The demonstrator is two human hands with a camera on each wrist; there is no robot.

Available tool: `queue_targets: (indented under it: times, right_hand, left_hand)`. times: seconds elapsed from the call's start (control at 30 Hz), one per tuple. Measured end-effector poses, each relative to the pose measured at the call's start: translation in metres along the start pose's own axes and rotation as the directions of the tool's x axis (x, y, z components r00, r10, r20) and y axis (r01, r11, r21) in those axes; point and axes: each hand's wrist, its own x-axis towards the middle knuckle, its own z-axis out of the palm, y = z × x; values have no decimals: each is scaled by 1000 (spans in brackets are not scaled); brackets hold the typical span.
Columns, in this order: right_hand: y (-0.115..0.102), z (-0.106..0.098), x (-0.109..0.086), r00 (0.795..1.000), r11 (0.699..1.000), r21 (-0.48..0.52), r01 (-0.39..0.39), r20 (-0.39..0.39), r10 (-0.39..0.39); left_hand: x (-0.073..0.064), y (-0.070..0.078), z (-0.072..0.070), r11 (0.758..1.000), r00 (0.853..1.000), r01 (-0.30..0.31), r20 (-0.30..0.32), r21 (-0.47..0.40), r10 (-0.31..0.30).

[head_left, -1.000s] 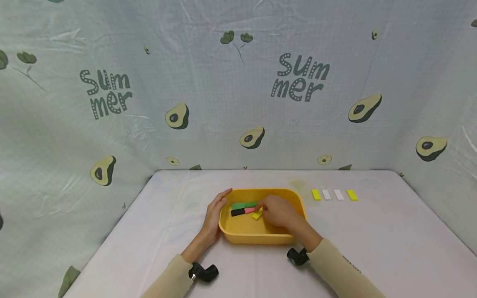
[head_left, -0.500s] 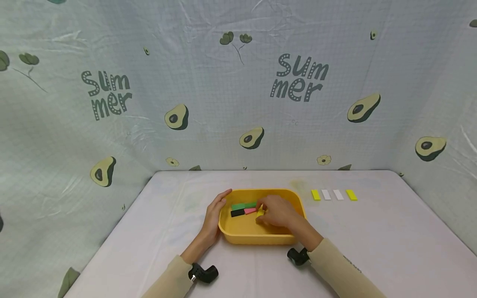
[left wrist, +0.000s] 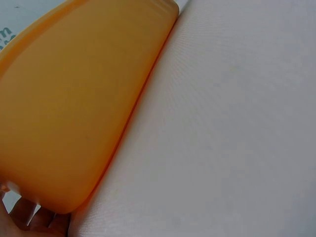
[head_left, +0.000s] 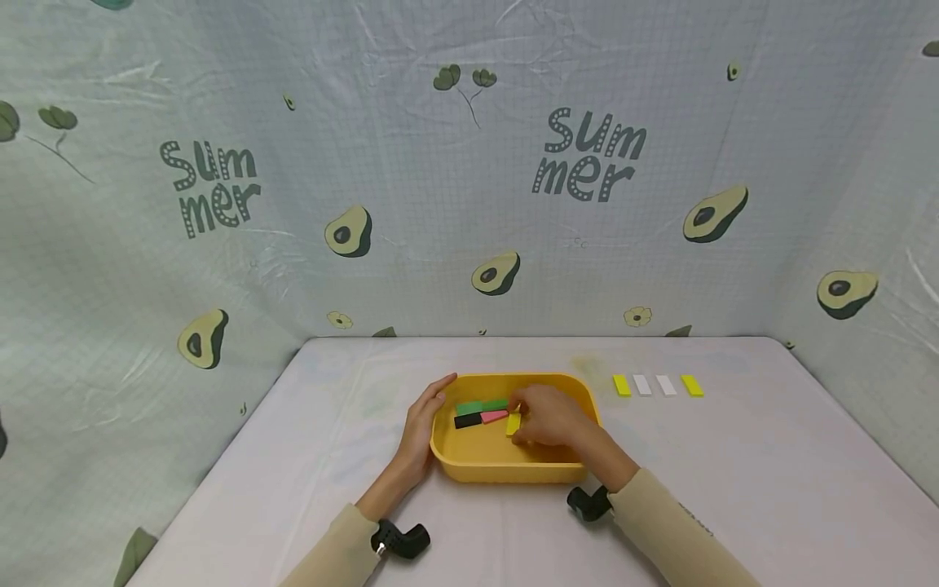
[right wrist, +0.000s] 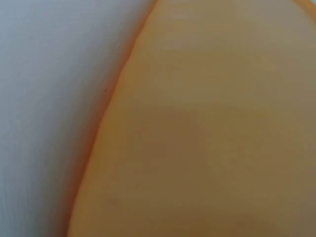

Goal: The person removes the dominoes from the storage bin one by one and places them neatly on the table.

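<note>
A yellow plastic tray (head_left: 513, 473) sits mid-table. Along its left side lies my left hand (head_left: 420, 424), fingers reaching up to the rim; in the left wrist view the fingers (left wrist: 42, 220) show at the corner of the tray wall (left wrist: 84, 103). My right hand (head_left: 550, 416) is inside the tray, thumb and finger pinching a yellow block (head_left: 513, 424). Just left of that block, two green blocks (head_left: 482, 406) lie end to end behind a black block (head_left: 467, 421) and a pink block (head_left: 494, 416). The right wrist view shows the tray's outer wall (right wrist: 197, 138), the hand hidden.
Right of the tray, several flat blocks stand in a row on the white-covered table (head_left: 719, 473): a yellow one (head_left: 621, 386), white ones (head_left: 642, 385) and another yellow one (head_left: 692, 386). A printed curtain (head_left: 418, 163) hangs behind the table.
My right thumb and finger have closed on the yellow block, which has turned more upright and shifted slightly right beside the pink block. My left hand has stayed at the tray's side.
</note>
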Motion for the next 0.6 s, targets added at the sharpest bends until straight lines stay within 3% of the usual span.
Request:
queue_targets:
  times: [0.23, 0.6]
  right_hand:
    - [1, -4, 0, 1000, 999, 47, -23, 22, 22]
    - [4, -3, 1, 999, 999, 42, -15, 34, 14]
  left_hand:
    - [1, 0, 0, 1000, 1000, -5, -4, 3, 5]
    - [1, -1, 0, 1000, 1000, 1, -7, 4, -1]
